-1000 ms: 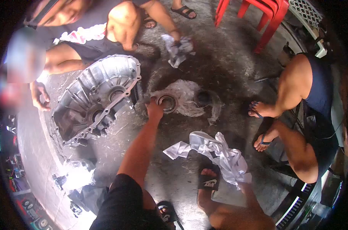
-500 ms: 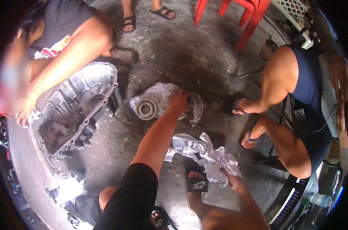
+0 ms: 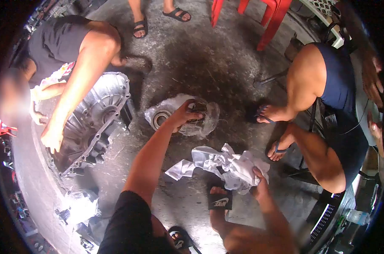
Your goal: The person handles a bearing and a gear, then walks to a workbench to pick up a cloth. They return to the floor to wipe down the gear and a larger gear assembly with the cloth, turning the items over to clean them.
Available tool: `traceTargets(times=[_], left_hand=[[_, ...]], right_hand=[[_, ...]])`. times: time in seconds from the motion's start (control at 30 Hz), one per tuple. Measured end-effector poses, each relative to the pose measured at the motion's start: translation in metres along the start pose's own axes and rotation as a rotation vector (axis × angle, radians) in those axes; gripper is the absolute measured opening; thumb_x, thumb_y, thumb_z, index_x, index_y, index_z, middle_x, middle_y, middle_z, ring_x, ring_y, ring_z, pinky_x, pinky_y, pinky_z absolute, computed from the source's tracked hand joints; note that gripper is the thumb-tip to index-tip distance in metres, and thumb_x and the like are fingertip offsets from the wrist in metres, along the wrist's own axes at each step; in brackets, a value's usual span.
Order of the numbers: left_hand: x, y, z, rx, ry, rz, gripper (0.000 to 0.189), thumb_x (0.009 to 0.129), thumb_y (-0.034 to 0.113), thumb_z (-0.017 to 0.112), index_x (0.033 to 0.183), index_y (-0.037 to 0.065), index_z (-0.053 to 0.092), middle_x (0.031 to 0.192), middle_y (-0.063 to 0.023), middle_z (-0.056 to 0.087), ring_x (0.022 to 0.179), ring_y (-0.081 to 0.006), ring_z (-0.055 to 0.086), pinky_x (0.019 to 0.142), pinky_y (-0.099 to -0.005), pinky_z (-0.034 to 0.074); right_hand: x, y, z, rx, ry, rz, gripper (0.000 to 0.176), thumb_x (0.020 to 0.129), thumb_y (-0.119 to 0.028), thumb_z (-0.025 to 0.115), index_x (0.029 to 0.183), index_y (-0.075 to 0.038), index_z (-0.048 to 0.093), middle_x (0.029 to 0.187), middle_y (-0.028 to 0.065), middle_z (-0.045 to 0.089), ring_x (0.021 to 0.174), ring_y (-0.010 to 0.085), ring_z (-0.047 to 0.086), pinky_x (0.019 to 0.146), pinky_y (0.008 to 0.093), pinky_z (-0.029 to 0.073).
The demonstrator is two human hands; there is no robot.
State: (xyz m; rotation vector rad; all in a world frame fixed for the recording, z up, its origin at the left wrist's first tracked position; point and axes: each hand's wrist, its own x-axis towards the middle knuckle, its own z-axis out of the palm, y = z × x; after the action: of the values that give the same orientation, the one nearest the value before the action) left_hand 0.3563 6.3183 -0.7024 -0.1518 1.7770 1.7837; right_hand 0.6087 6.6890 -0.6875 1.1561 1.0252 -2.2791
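Observation:
My left hand point(image 3: 187, 115) reaches to the middle of the floor, thumb and fingers curled round a ringed metal part that looks like a bearing point(image 3: 197, 109). Crumpled clear plastic point(image 3: 213, 116) lies around and beside that part. A second bearing point(image 3: 161, 118) rests left of the hand on a plastic wrapping point(image 3: 171, 103). Low on the right, my right hand point(image 3: 259, 184) is closed on the end of a crumpled white cloth point(image 3: 226, 163), which trails left above my sandalled foot.
A large metal gearbox housing point(image 3: 111, 101) stands at left, with a co-worker point(image 3: 78, 84) bending over it, hands at its edge. Another seated person's legs point(image 3: 306, 93) are at right. Red chairs point(image 3: 270, 25) and a person's sandalled feet point(image 3: 158, 21) are at the top.
My left hand has turned, and the ringed metal part now shows between thumb and fingers. My right hand and the cloth have risen slightly. The co-worker's arm has moved over the housing.

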Motion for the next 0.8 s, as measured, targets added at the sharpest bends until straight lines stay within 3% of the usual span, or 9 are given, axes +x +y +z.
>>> traceTargets(times=[0.1,0.13,0.17,0.4,0.43,0.53,0.57,0.63,0.8], left_hand=[[-0.044,0.009,-0.006,-0.467,-0.143,0.103,0.083,0.08,0.024,0.083,0.146,0.02,0.034,0.13,-0.0068,0.059,0.118,-0.0203,0.059,0.096,-0.0413,0.051],[-0.057,0.016,-0.008,-0.571,-0.17,0.12,0.081,0.081,0.024,0.082,0.146,0.02,0.034,0.131,-0.0064,0.058,0.118,-0.02,0.058,0.096,-0.0399,0.051],[-0.068,0.023,-0.01,-0.575,-0.229,0.216,0.082,0.08,0.028,0.083,0.146,0.02,0.035,0.135,-0.0057,0.055,0.122,-0.02,0.055,0.096,-0.0393,0.051],[-0.126,0.081,-0.023,-0.239,-0.116,0.467,0.092,0.071,0.013,0.087,0.146,0.018,0.034,0.136,-0.0065,0.05,0.123,-0.0202,0.052,0.101,-0.0383,0.048],[-0.139,0.093,-0.021,-0.233,-0.094,0.49,0.097,0.067,0.01,0.089,0.146,0.014,0.034,0.135,-0.0072,0.05,0.123,-0.0208,0.051,0.1,-0.0366,0.048],[-0.163,0.119,-0.016,-0.167,-0.017,0.63,0.11,0.058,0.025,0.095,0.147,0.011,0.032,0.136,-0.006,0.05,0.124,-0.0196,0.05,0.103,-0.0349,0.044],[-0.165,0.123,-0.018,-0.131,-0.036,0.728,0.1,0.064,0.012,0.091,0.146,0.01,0.033,0.135,-0.0071,0.049,0.123,-0.0201,0.049,0.096,-0.0334,0.05],[-0.183,0.141,-0.01,-0.197,-0.038,0.751,0.101,0.064,0.012,0.091,0.146,0.01,0.032,0.134,-0.0067,0.048,0.123,-0.0201,0.048,0.096,-0.0335,0.05],[-0.229,0.148,0.015,-0.104,0.004,0.668,0.101,0.065,0.014,0.092,0.146,0.011,0.032,0.132,-0.0067,0.048,0.121,-0.0219,0.051,0.097,-0.035,0.05]], right_hand=[[0.023,0.006,0.011,-0.186,-0.112,-0.243,0.052,0.09,-0.03,0.07,0.134,-0.009,0.053,0.126,0.0075,0.063,0.115,0.0249,0.06,0.098,0.0424,0.047],[0.01,-0.005,0.037,-0.029,-0.169,-0.148,0.052,0.091,-0.029,0.069,0.135,-0.008,0.052,0.127,0.008,0.062,0.115,0.0255,0.061,0.099,0.0426,0.048],[-0.003,-0.017,0.065,0.124,-0.211,-0.045,0.052,0.092,-0.029,0.068,0.136,-0.007,0.05,0.129,0.0086,0.061,0.114,0.0261,0.061,0.099,0.0428,0.049],[-0.017,-0.027,0.143,-0.07,-0.348,-0.162,0.047,0.094,-0.031,0.064,0.132,-0.006,0.053,0.116,0.0088,0.065,0.104,0.0246,0.065,0.091,0.0399,0.052],[-0.013,-0.024,0.149,-0.063,-0.359,-0.17,0.045,0.099,-0.031,0.052,0.134,-0.004,0.053,0.126,0.0109,0.063,0.114,0.0235,0.061,0.101,0.039,0.045],[-0.02,-0.023,0.164,-0.083,-0.371,-0.169,0.047,0.095,-0.033,0.062,0.132,-0.006,0.054,0.116,0.0081,0.065,0.102,0.0236,0.064,0.091,0.0383,0.051],[-0.024,-0.022,0.169,-0.102,-0.35,-0.195,0.047,0.095,-0.034,0.061,0.132,-0.005,0.053,0.117,0.0087,0.065,0.104,0.0239,0.064,0.092,0.0387,0.051],[-0.035,-0.019,0.179,-0.143,-0.304,-0.248,0.049,0.096,-0.036,0.058,0.133,-0.004,0.053,0.12,0.0097,0.064,0.107,0.0246,0.064,0.095,0.0396,0.05],[-0.086,-0.041,0.218,-0.056,-0.537,-0.528,0.053,0.099,-0.041,0.049,0.134,-0.001,0.052,0.128,0.0133,0.062,0.114,0.0277,0.062,0.102,0.0432,0.046]])
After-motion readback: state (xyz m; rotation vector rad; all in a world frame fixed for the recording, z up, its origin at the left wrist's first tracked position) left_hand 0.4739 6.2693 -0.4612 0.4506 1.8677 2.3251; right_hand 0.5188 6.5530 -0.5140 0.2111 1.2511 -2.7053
